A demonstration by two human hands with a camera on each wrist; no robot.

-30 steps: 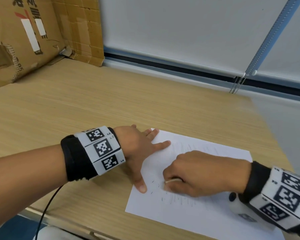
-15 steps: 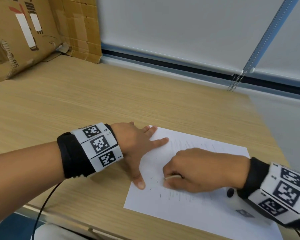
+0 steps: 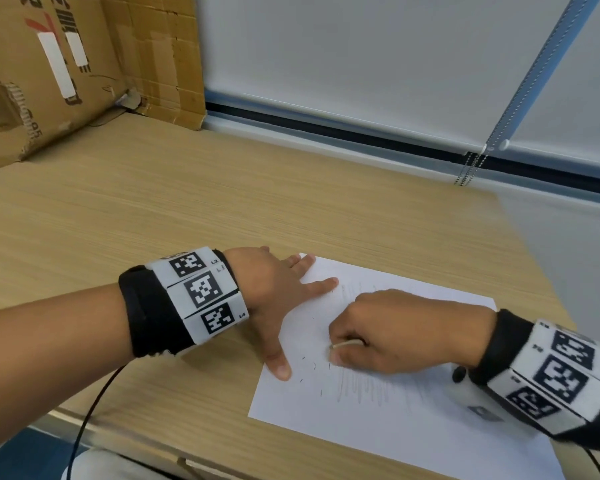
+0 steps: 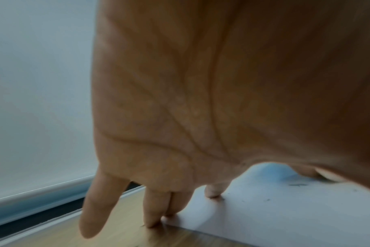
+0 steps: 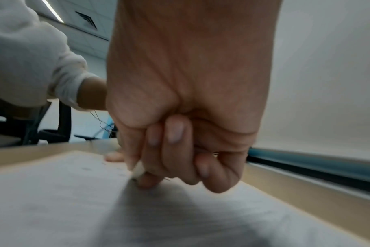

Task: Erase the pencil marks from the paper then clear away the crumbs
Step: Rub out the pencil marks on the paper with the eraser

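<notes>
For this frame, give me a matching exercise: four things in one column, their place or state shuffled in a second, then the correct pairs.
Things:
1. left hand
2. right hand
3. eraser
4. cardboard box

Places or states:
A. pinched and pressed on the marked sheet
B. at the table's far left corner
C. spread flat, holding the paper down at its left edge
D. curled, working over the pencil marks

Pairs: 1-C, 2-D, 3-A, 4-B
</notes>
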